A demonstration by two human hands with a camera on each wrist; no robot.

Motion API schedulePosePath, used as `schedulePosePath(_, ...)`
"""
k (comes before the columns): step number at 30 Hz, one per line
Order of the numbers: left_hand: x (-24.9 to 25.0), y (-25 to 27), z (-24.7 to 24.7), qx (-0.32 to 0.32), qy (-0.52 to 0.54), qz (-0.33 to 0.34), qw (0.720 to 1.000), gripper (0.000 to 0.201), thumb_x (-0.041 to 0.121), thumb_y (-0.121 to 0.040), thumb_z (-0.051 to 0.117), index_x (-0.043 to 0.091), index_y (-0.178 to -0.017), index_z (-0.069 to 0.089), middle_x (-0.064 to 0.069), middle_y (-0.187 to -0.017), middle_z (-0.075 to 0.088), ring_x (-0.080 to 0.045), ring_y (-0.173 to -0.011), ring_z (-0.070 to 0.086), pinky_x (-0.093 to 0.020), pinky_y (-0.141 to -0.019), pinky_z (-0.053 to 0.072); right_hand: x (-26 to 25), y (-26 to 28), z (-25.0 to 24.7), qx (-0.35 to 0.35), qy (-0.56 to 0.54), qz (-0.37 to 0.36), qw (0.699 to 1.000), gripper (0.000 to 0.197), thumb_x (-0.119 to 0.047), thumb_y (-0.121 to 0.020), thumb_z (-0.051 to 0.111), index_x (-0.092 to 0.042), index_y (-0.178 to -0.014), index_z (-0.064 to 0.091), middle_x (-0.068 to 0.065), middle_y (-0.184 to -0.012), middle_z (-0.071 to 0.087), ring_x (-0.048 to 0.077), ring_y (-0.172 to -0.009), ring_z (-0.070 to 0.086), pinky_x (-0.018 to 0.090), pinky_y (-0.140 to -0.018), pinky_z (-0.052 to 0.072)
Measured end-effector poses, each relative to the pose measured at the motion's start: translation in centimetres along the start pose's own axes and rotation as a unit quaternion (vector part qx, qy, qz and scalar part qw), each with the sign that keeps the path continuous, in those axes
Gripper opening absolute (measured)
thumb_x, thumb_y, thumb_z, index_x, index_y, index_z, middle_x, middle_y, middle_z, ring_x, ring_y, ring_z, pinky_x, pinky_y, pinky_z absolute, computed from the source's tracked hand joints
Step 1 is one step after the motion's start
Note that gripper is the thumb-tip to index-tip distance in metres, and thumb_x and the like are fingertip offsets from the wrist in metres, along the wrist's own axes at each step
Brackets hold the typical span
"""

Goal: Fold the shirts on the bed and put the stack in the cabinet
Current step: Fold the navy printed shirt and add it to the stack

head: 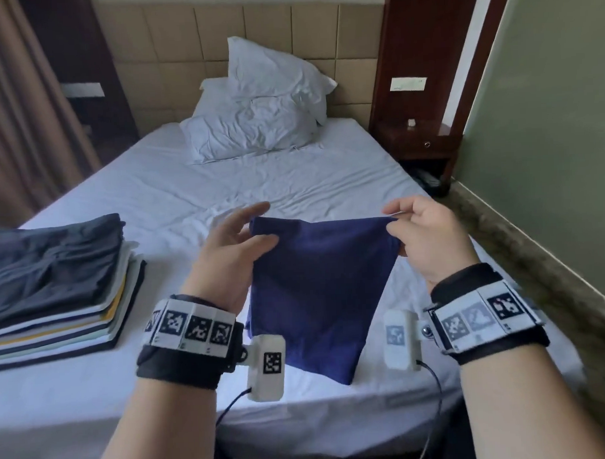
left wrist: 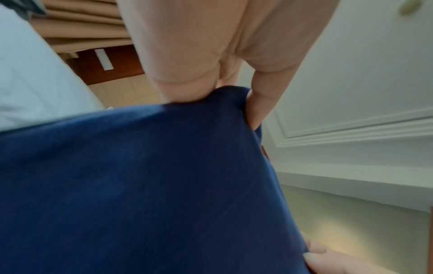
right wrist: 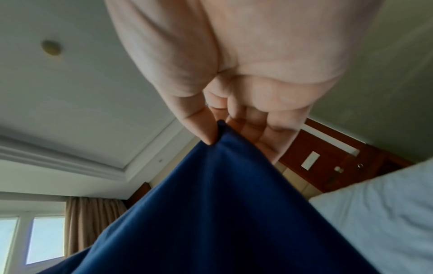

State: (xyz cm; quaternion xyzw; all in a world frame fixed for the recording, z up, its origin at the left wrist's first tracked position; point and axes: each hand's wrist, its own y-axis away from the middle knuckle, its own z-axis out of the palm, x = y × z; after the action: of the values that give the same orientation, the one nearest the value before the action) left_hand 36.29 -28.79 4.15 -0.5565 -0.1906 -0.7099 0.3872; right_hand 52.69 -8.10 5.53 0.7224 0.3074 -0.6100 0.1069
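A navy blue shirt, partly folded, hangs between both hands above the near part of the bed; its lower corner touches the sheet. My left hand pinches the shirt's top left corner between thumb and fingers, the other fingers spread. My right hand pinches the top right corner. The left wrist view shows the thumb and a finger clamping the blue cloth. In the right wrist view, thumb and fingers nip the cloth's corner. A stack of folded shirts lies at the bed's left, a dark one on top.
Two white pillows lie at the head of the bed against a padded headboard. A dark wooden nightstand stands at the right, beside a green wall. Brown curtains hang at the left. White sheet spreads between pillows and hands.
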Motion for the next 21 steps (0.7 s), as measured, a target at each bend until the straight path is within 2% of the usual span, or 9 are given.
schedulePosePath(3,0.6,2.0,1.2,-0.023,-0.057,0.030,0.998,0.051,0.010,-0.068,0.071,0.022,-0.118,0.074,-0.015,-0.103,0.070,-0.028,-0.097,0.061,-0.040,-0.093,0.044,-0.8,2.0,-1.7,0.019,0.015,-0.025,0.999,0.031,-0.012,-0.072,0.055,-0.034,-0.086,0.071,0.001,-0.089,0.073,0.021,-0.078,0.067,0.041,-0.072,0.054)
schedulePosePath(5,0.9,3.1,2.0,-0.029,-0.061,0.053,0.996,0.042,0.003,-0.073,0.063,0.023,-0.107,0.076,-0.006,-0.098,0.068,-0.025,-0.092,0.057,-0.038,-0.087,0.042,-1.0,3.1,-2.7,0.024,0.047,-0.043,0.998,0.032,-0.009,-0.075,0.055,-0.034,-0.089,0.069,-0.003,-0.089,0.073,0.019,-0.081,0.069,0.036,-0.072,0.056)
schedulePosePath(7,1.2,4.0,2.9,-0.033,-0.059,0.071,0.995,0.032,0.000,-0.075,0.058,0.022,-0.092,0.073,-0.005,-0.093,0.065,-0.025,-0.087,0.052,-0.038,-0.079,0.040,-1.6,4.1,-3.5,0.010,0.113,-0.065,0.991,0.033,-0.004,-0.081,0.055,-0.032,-0.094,0.067,-0.009,-0.090,0.070,0.006,-0.078,0.066,0.019,-0.067,0.050)
schedulePosePath(9,1.4,4.8,3.9,-0.041,-0.068,0.076,0.994,0.025,-0.001,-0.076,0.057,0.019,-0.085,0.068,-0.006,-0.085,0.062,-0.024,-0.080,0.050,-0.035,-0.071,0.038,-2.6,5.2,-3.8,-0.015,0.186,-0.091,0.978,0.036,-0.006,-0.082,0.058,-0.034,-0.103,0.066,-0.012,-0.097,0.067,-0.001,-0.080,0.062,0.012,-0.065,0.046)
schedulePosePath(11,1.6,5.4,4.9,-0.064,-0.093,0.074,0.991,0.021,-0.001,-0.078,0.058,0.018,-0.083,0.067,-0.006,-0.078,0.059,-0.021,-0.073,0.049,-0.033,-0.065,0.036,-3.9,6.4,-3.7,-0.069,0.223,-0.123,0.965,0.041,-0.015,-0.083,0.064,-0.040,-0.116,0.065,-0.013,-0.111,0.064,-0.001,-0.098,0.060,0.015,-0.077,0.047)
schedulePosePath(13,1.7,6.0,5.8,-0.104,-0.123,0.083,0.983,0.021,-0.002,-0.079,0.059,0.017,-0.084,0.067,-0.006,-0.078,0.059,-0.021,-0.072,0.050,-0.032,-0.065,0.037,-5.0,7.6,-3.3,-0.129,0.231,-0.141,0.954,0.042,-0.027,-0.084,0.071,-0.044,-0.122,0.064,-0.015,-0.121,0.061,0.000,-0.110,0.057,0.017,-0.086,0.044)
schedulePosePath(15,2.0,6.6,6.6,-0.144,-0.145,0.089,0.975,0.023,-0.004,-0.077,0.058,0.016,-0.083,0.068,-0.007,-0.082,0.064,-0.020,-0.077,0.056,-0.032,-0.073,0.042,-5.7,8.7,-2.8,-0.160,0.219,-0.150,0.951,0.037,-0.036,-0.083,0.075,-0.043,-0.118,0.065,-0.021,-0.119,0.062,-0.004,-0.108,0.057,0.016,-0.087,0.043)
schedulePosePath(18,2.1,7.2,7.2,-0.172,-0.171,0.078,0.967,0.029,-0.005,-0.073,0.057,0.021,-0.078,0.070,-0.005,-0.084,0.068,-0.019,-0.081,0.060,-0.035,-0.079,0.046,-5.8,9.6,-2.4,-0.160,0.196,-0.162,0.954,0.028,-0.038,-0.080,0.080,-0.034,-0.104,0.065,-0.021,-0.109,0.066,-0.006,-0.105,0.057,0.015,-0.089,0.043)
schedulePosePath(21,2.0,7.4,7.0,-0.170,-0.208,0.074,0.960,0.031,0.000,-0.068,0.059,0.029,-0.075,0.070,-0.005,-0.088,0.071,-0.024,-0.084,0.062,-0.050,-0.084,0.049,-5.3,9.7,-2.6,-0.176,0.200,-0.149,0.952,0.027,-0.043,-0.078,0.081,-0.030,-0.095,0.065,-0.016,-0.106,0.070,0.000,-0.104,0.062,0.029,-0.097,0.048)
